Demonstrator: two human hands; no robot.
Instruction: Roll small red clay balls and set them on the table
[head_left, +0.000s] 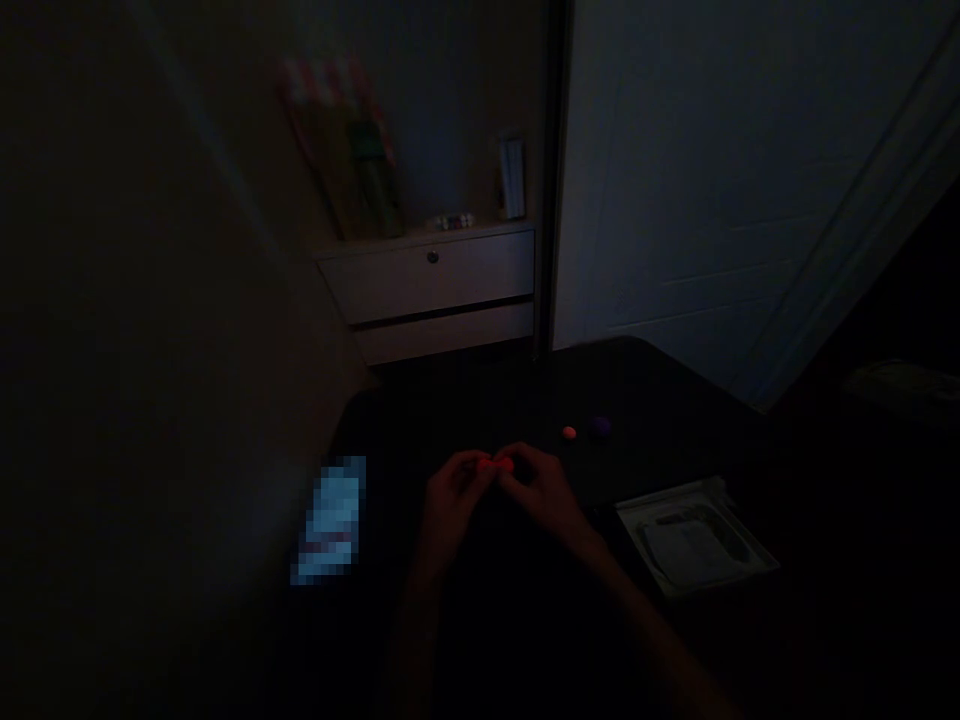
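In dim light, a small bright red lump (496, 465), soft-looking like modelling clay, is pinched between both my hands above the dark table. My left hand (455, 488) grips its left end with thumb and fingers. From the other side my right hand (536, 483) holds the right end, fingertips almost meeting those of the left. Part of the lump is hidden by the fingers. Beyond my right hand, a small orange-pink ball (569, 433) lies on the table beside a larger dark purple ball (599, 428).
The black table (480, 400) stands before a white drawer unit (442, 285). A bright pixelated patch (330, 520) glows at left. A pale, flat packet-like thing (697, 535) lies at the table's right front edge. Blurred items, including a green bottle-like one (373, 170), stand on the shelf.
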